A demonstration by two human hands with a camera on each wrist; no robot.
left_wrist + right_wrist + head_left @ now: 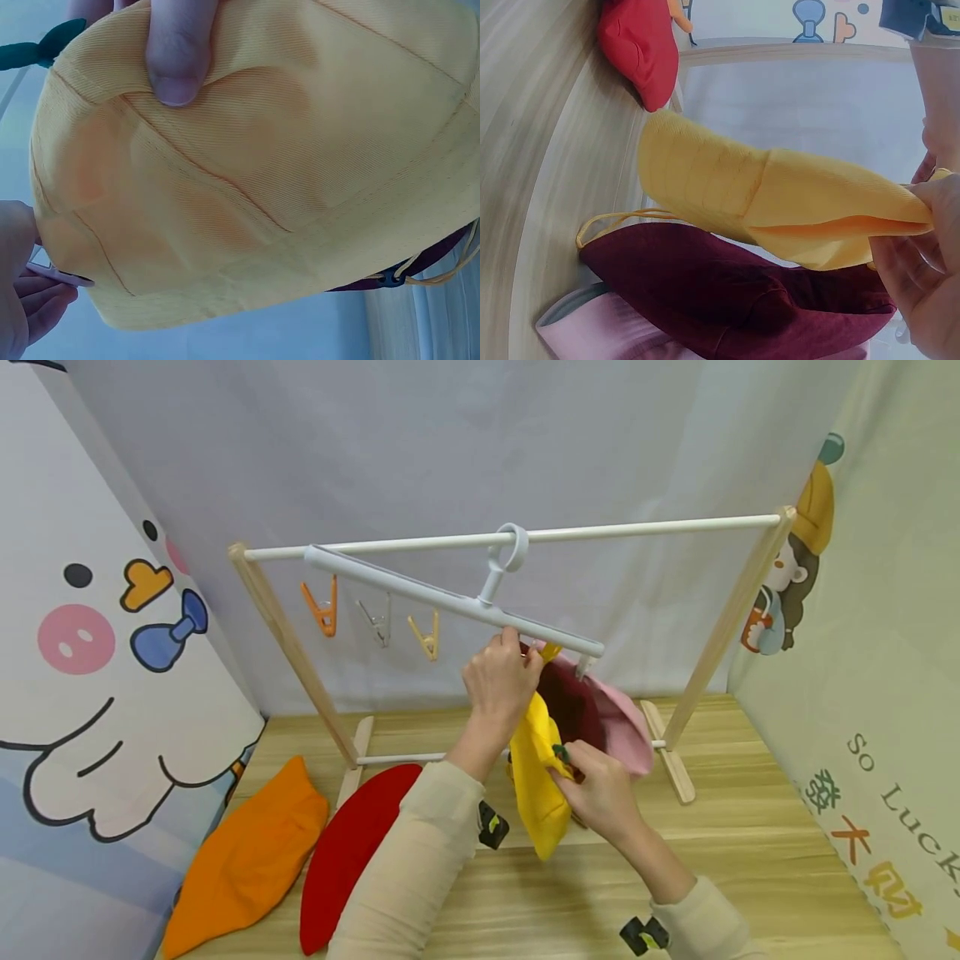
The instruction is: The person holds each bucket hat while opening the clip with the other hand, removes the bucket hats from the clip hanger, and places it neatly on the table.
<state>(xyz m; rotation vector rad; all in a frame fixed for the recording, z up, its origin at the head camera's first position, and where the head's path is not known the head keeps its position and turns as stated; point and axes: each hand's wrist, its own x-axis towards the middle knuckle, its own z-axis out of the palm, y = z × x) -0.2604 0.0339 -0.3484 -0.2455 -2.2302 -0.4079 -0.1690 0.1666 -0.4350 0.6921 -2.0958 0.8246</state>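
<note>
A yellow bucket hat (534, 777) with a green sprout (52, 45) on its crown hangs below the low right end of a tilted white hanger (450, 597). My right hand (600, 785) pinches the hat's crown close to the sprout. My left hand (501, 672) is up against the hanger bar, and in the left wrist view its fingers pinch a pale clip (60, 275) beside the hat's edge. Just behind are a maroon hat (735, 300) and a pink hat (628, 731). A yellow clip (551, 652) shows next to my left hand.
The hanger's hook rings the white rail (645, 530) of a wooden rack (720, 631). Orange (322, 610), grey (378, 622) and yellowish (427, 635) clips hang toward its left end. An orange hat (247, 860) and a red hat (352, 852) lie on the table at left.
</note>
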